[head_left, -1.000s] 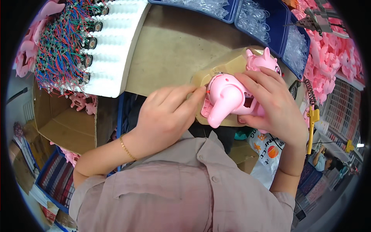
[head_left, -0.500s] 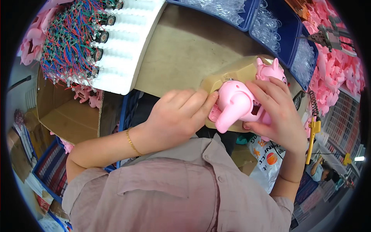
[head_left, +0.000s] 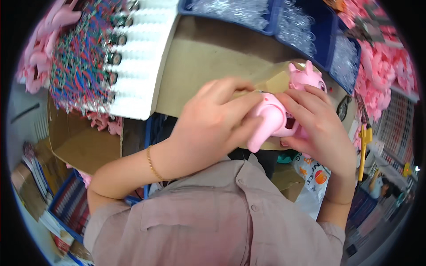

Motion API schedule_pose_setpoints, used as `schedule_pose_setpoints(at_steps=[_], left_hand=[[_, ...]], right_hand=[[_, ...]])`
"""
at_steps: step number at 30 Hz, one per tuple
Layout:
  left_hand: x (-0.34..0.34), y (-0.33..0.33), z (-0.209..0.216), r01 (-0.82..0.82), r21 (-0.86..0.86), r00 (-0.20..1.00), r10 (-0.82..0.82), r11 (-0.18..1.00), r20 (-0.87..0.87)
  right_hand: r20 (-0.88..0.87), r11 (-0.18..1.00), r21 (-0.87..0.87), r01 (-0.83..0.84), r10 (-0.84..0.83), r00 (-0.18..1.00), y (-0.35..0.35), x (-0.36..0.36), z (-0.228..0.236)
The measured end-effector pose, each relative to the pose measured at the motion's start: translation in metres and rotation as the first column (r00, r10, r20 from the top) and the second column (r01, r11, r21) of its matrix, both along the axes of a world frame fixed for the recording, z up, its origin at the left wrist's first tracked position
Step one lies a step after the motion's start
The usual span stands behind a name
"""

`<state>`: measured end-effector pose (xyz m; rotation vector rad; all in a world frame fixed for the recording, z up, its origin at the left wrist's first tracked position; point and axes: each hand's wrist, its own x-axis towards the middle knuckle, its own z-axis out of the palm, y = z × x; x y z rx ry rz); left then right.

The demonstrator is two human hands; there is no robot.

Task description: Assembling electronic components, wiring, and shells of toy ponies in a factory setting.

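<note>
A pink plastic toy animal (head_left: pixel 269 120) with small pointed ears lies over a tan moulded holder (head_left: pixel 277 82) on the bench. Through a gap in its body, a dark inside shows. My right hand (head_left: pixel 317 122) is wrapped round its middle, thumb below and fingers on top. At the toy's left end, my left hand (head_left: pixel 217 115) has its fingers bent and slightly smeared, index fingertip and thumb against the pink shell. A small metallic bit shows beside the index fingertip; I cannot make out what it is. The left hand hides part of the toy's end.
White foam tray (head_left: pixel 146 57) at the left, with speakers and a heap of coloured wires (head_left: pixel 82 57). Blue bins (head_left: pixel 326 62) of clear plastic parts line the back. Pink parts (head_left: pixel 384 80) pile at the right, near a hanging yellow tool (head_left: pixel 364 150). A cardboard box (head_left: pixel 84 150) stands left.
My left hand has shifted up and in over the toy's left end, covering more of it. The right hand keeps its hold. The whole view has shifted slightly.
</note>
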<state>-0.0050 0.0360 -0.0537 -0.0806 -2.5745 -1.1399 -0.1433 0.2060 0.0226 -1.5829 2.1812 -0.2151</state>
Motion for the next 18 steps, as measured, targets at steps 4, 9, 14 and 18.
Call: schedule_pose_setpoints(at_steps=[4,9,14,18], left_hand=[[-0.031,0.020,0.024,0.145,0.167,0.989,-0.145,0.975,-0.012],[-0.049,0.018,0.050,0.392,-0.107,0.867,-0.329,0.914,0.374],[-0.064,0.025,0.056,0.537,-0.222,0.814,-0.430,0.814,0.392],[-0.065,0.030,0.055,0.470,-0.352,0.873,-0.366,0.809,0.324]], right_hand=[[0.093,0.999,-0.042,-0.023,0.027,0.995,0.002,-0.006,0.000],[-0.034,0.925,-0.344,0.163,-0.186,0.982,0.048,0.012,0.005],[0.809,0.509,0.511,0.693,-0.558,-0.186,0.092,0.049,-0.013],[0.855,0.490,0.485,0.725,-0.438,-0.276,0.075,0.057,-0.023]])
